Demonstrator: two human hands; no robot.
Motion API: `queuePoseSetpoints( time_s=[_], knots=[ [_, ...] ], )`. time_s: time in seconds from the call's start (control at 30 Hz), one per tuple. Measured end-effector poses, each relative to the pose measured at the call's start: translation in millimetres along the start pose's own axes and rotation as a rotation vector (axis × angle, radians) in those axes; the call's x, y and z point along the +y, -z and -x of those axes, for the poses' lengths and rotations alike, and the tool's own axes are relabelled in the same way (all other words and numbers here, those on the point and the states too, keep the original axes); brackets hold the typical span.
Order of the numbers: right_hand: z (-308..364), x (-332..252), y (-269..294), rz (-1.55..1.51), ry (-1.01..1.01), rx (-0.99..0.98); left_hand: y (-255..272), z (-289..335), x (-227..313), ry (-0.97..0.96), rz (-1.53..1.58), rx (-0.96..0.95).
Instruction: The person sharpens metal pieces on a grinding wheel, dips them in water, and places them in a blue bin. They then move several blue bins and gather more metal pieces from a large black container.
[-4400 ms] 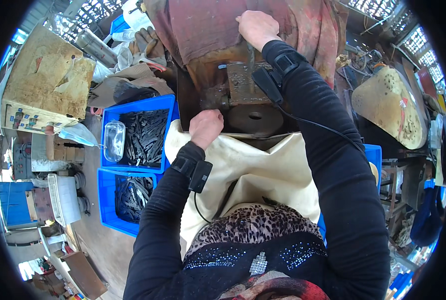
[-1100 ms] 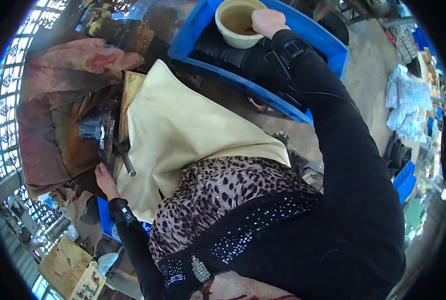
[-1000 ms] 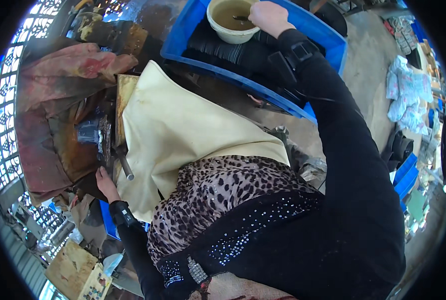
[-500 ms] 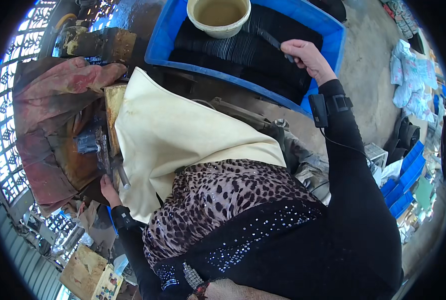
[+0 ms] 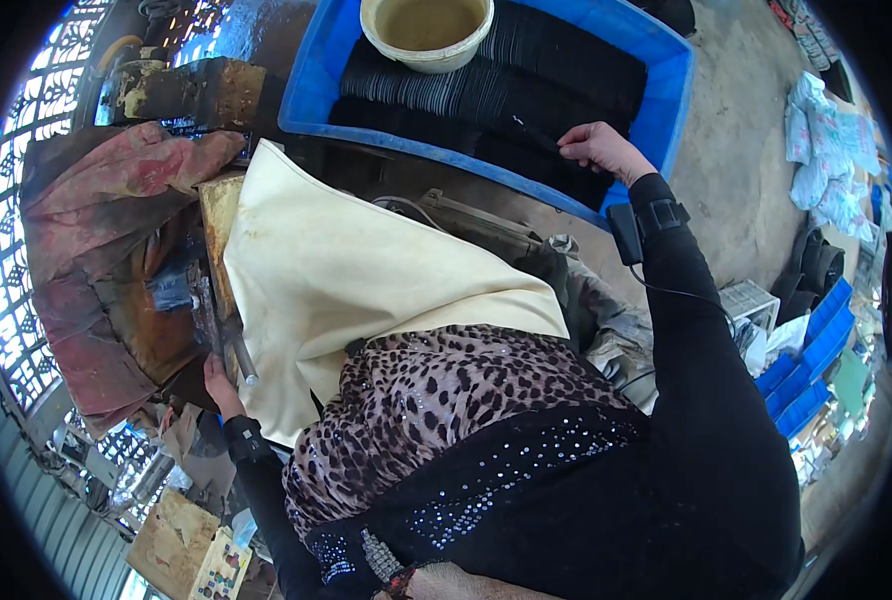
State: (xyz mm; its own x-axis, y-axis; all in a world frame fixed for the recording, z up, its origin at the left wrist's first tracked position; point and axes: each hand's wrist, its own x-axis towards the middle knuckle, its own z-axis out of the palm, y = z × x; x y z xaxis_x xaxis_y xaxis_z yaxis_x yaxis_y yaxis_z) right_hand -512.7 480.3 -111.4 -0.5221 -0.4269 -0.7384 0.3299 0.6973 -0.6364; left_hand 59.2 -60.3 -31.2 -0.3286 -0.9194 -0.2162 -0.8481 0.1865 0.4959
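My right hand [image 5: 606,151] is over the right part of the blue crate, thumb and fingers pinched on a thin dark flat strip [image 5: 540,137]. A small bright glint shows at the strip's far end. Beneath it, black thin flat pieces [image 5: 471,90] stand packed in rows in the blue crate [image 5: 411,155]. At the left, my left hand [image 5: 222,387] is beside the lower edge of a grimy machine [image 5: 181,330], close to a metal rod [image 5: 240,355]. Its fingers are partly hidden there, so whether they grip anything cannot be made out.
A round tub [image 5: 431,58] of murky liquid rests on the crate's contents. Cream sheet [image 5: 366,255] covers my lap. Stained red cloth [image 5: 116,200] drapes over the machine. White sacks [image 5: 826,160] and blue bins [image 5: 811,360] stand at the right; a worn box [image 5: 171,540] is lower left.
My right hand has lowered slightly toward the black pieces with the dark strip still in it. My left hand stays at the machine. The whole view has shifted a little.
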Motion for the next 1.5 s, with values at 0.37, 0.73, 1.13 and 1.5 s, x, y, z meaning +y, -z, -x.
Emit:
queuePoseSetpoints(
  time_s=[0.37,0.73,1.13,1.5],
  knots=[
    [-8,5,-6,0.029,-0.015,-0.02,0,5,5,0.033,0.078,-0.012],
    [-14,-15,-40,0.756,0.231,0.173,1,4,2,0.093,0.106,-0.017],
    [-2,-27,-36,0.778,0.288,0.271,-3,5,6,0.082,0.14,-0.012],
    [12,-95,-52,0.793,0.504,0.415,-8,8,15,0.017,0.021,0.029]
  ],
)
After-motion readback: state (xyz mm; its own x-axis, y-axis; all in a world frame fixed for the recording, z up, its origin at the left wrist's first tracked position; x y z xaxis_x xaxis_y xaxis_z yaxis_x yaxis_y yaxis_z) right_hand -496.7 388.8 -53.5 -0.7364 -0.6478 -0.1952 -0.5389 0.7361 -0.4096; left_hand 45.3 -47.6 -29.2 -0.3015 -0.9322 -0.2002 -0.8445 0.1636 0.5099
